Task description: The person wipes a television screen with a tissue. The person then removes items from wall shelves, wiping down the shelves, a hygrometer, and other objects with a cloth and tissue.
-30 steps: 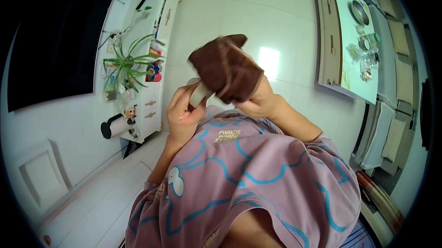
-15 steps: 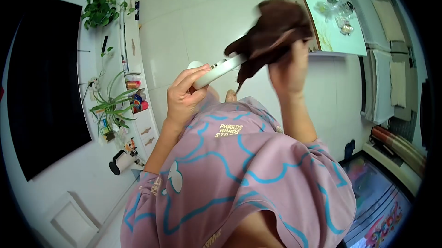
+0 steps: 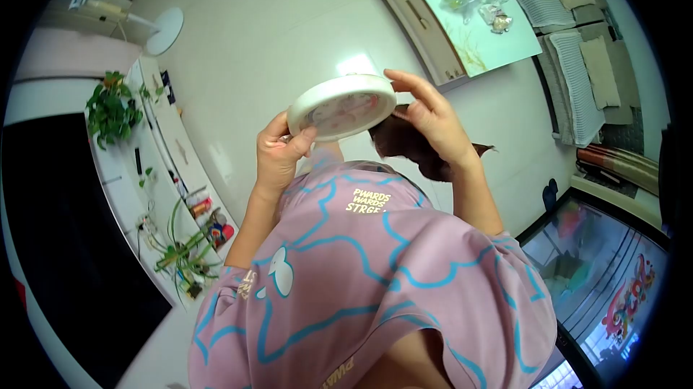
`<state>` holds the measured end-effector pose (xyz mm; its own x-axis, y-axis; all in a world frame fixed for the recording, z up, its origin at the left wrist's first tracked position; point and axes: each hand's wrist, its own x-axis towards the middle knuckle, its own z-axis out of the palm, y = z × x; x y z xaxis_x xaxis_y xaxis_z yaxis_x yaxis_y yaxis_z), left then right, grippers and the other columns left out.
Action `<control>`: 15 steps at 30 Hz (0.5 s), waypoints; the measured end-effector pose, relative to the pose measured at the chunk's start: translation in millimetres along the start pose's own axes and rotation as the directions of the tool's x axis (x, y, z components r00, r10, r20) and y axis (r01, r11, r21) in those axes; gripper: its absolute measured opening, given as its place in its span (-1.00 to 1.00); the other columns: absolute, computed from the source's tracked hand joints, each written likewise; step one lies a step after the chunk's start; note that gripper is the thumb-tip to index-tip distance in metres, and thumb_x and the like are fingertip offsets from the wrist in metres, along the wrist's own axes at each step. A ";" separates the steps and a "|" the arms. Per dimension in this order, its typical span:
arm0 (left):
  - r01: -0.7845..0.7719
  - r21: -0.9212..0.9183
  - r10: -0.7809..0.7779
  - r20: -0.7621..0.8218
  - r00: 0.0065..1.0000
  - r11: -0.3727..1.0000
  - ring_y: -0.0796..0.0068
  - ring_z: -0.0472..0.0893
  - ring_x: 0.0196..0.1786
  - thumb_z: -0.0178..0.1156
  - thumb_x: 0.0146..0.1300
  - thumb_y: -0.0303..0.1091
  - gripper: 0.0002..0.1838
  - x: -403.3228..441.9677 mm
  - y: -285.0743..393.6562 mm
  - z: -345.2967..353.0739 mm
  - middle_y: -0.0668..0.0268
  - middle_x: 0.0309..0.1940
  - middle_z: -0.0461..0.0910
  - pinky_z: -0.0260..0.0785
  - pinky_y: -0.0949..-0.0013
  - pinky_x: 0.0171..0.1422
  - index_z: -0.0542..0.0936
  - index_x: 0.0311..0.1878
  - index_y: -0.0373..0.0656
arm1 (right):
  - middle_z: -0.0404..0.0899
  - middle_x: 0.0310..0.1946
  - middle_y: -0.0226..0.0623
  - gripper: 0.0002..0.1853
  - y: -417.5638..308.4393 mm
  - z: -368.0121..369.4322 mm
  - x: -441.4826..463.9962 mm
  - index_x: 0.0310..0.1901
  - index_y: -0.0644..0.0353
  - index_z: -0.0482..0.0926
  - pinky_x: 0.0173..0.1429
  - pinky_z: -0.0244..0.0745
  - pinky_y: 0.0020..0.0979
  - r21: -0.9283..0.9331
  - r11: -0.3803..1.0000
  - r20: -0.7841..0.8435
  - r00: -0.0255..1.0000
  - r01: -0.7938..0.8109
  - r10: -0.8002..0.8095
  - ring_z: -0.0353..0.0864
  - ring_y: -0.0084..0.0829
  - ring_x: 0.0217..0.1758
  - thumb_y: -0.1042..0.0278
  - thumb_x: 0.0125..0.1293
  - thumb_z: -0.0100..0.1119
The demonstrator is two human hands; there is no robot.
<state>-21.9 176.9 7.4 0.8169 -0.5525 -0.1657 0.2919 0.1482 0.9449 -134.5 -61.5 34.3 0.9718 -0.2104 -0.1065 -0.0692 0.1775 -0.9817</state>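
Note:
A round white-rimmed object (image 3: 341, 107), with a patterned face that looks like a clock, is held up in front of my chest, its face tilted toward me. My left hand (image 3: 280, 152) grips its left edge, thumb over the rim. My right hand (image 3: 431, 116) is at its right edge, fingertips on the rim. A dark brown cloth (image 3: 410, 145) hangs beneath my right hand, partly hidden behind the palm and wrist; its hold there is mostly hidden.
At the upper right, a glass-topped table (image 3: 476, 57) bears plastic bags and jars. A white cabinet (image 3: 177, 145) with plants (image 3: 112, 109) runs along the left, beside a large black screen (image 3: 72, 245). A sofa (image 3: 577, 86) is at the right.
My right hand has come down and left from its raised place, onto the round object's rim, and the cloth now hangs below it. The round object has turned its face toward me.

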 end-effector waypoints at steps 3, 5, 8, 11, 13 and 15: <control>0.086 -0.038 -0.082 0.100 0.992 0.996 0.71 0.43 -0.52 0.32 0.16 -0.40 -0.68 65.8 17.3 4.2 0.43 -0.48 0.51 0.22 0.60 -0.49 0.60 -0.01 -0.26 | 0.55 -0.09 -0.33 -0.49 -32.7 -8.2 46.3 0.22 0.18 0.45 -0.04 0.46 -0.51 -0.142 0.990 -0.019 1.000 0.018 -0.021 0.53 -0.58 -0.12 0.14 0.30 0.27; 0.114 -0.007 -0.111 0.183 0.977 0.993 0.70 0.42 -0.54 0.34 0.17 -0.32 -0.64 107.8 23.3 7.6 0.43 -0.49 0.51 0.20 0.61 -0.50 0.59 0.01 -0.26 | 0.58 -0.45 -0.49 -0.62 -33.5 -26.2 73.7 0.09 0.23 0.52 -0.51 0.34 -0.60 -0.009 0.981 -0.076 0.979 -0.192 0.191 0.45 -0.72 -0.51 0.31 0.28 0.30; 0.143 0.045 -0.150 0.324 0.934 0.989 0.69 0.42 -0.56 0.38 0.16 -0.18 -0.51 182.1 32.9 27.9 0.43 -0.49 0.51 0.18 0.61 -0.52 0.55 0.09 -0.26 | 0.60 -0.34 -0.44 -0.68 -47.4 -49.2 111.5 0.00 0.25 0.58 -0.30 0.46 -0.58 0.036 0.985 -0.229 0.958 -0.168 0.171 0.52 -0.67 -0.33 0.28 0.28 0.30; 0.149 0.100 -0.179 0.470 0.864 0.984 0.69 0.42 -0.51 0.24 0.24 0.09 -0.27 247.7 28.4 51.1 0.32 -0.28 0.55 0.19 0.61 -0.49 0.37 0.31 -0.26 | 0.61 -0.23 -0.40 -0.70 -52.0 -76.6 134.8 -0.03 0.27 0.59 -0.07 0.46 -0.54 -0.019 0.995 -0.399 0.913 -0.101 0.085 0.53 -0.63 -0.17 0.30 0.28 0.30; 0.332 -0.118 -0.269 0.370 0.889 0.936 0.68 0.37 -0.47 -0.04 0.42 0.13 -0.35 294.2 29.9 82.4 0.23 -0.07 0.50 0.24 0.59 -0.41 0.31 0.34 -0.22 | 0.61 -0.18 -0.39 -0.70 -51.0 -102.3 142.7 -0.04 0.28 0.60 0.05 0.42 -0.52 0.042 0.991 -0.464 0.876 -0.129 0.133 0.52 -0.61 -0.10 0.31 0.27 0.30; 0.400 -0.043 -0.358 0.367 0.859 0.915 0.65 0.36 -0.44 -0.23 0.48 0.16 -0.33 344.0 12.4 100.4 0.19 0.04 0.44 0.25 0.58 -0.35 0.24 0.39 -0.19 | 0.61 -0.19 -0.39 -0.71 -42.5 -131.4 148.6 -0.04 0.29 0.60 0.03 0.44 -0.52 0.104 0.986 -0.639 0.751 -0.128 0.165 0.53 -0.61 -0.10 0.32 0.27 0.29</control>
<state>212.7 -93.7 -9.5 0.4143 -0.8284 -0.3770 0.6156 -0.0501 0.7865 -16.8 -226.7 39.4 0.5742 -0.7434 -0.3431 -0.1690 0.3024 -0.9381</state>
